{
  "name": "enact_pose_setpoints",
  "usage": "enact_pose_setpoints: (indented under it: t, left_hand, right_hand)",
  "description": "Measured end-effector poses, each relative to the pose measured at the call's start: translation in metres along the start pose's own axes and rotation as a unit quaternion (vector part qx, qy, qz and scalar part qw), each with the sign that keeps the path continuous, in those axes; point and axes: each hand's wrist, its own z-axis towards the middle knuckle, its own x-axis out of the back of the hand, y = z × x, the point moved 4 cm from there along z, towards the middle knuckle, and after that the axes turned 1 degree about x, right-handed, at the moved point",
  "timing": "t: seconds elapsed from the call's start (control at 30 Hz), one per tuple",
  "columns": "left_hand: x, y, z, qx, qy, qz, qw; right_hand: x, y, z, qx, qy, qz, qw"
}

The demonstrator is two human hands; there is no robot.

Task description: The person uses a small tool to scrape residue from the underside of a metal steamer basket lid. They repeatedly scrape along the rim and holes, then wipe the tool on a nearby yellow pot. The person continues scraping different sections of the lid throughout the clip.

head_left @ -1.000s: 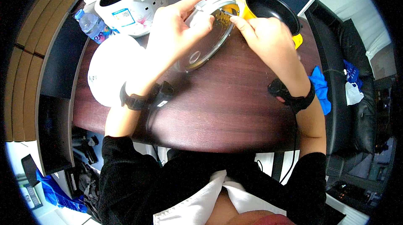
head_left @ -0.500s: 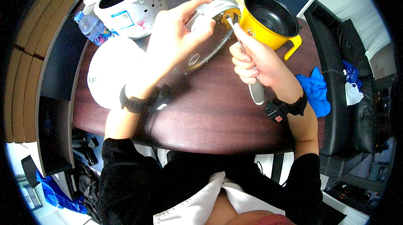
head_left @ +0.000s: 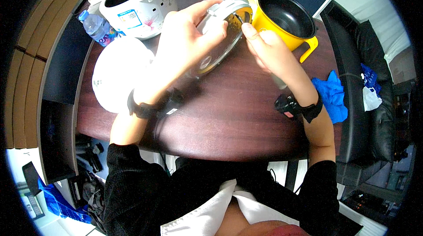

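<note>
Two bare hands are working in the upper middle of the frame, above a dark red-brown counter (head_left: 220,121). The left hand (head_left: 187,33) has its fingers closed around the grey frame of a clear round lid (head_left: 224,46), which is held tilted, its clear disc reaching down toward the centre of the frame. The right hand (head_left: 269,44) has its fingers folded around a slim tool with a grey handle (head_left: 279,82); the thumb is at the inner edge of the lid, but I cannot tell whether the tip touches it. Just beside this hand, at the upper right, stands a yellow pot (head_left: 288,40) with black inside and a yellow handle. In the upper left are a white cooker body (head_left: 145,11), with flower pattern and a blue-edged label, and a plastic bottle (head_left: 97,29) near it. A white round object (head_left: 121,75) lies partly behind the left forearm. On the right, a blue cloth (head_left: 332,97) lies crumpled near the right wrist.
</note>
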Motion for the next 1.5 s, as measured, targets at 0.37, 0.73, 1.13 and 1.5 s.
enact_pose_setpoints:
  t: [0.37,0.73,1.13,1.5]
  left_hand:
    - [0.003,0.006,0.007,-0.001,-0.022,0.014,1.0]
    - [0.001,-0.006,0.006,0.039,-0.031,-0.001,0.999]
    - [0.001,0.002,0.006,0.017,-0.044,-0.007,0.999]
    - [0.002,0.007,0.005,0.028,-0.038,0.004,0.999]
  right_hand:
    - [0.045,-0.03,0.006,0.1,0.062,-0.201,0.973]
    - [-0.017,-0.005,-0.013,-0.255,-0.227,0.417,0.842]
    - [-0.017,-0.001,-0.016,-0.275,-0.238,0.39,0.846]
    - [-0.016,-0.009,-0.015,-0.264,-0.206,0.401,0.853]
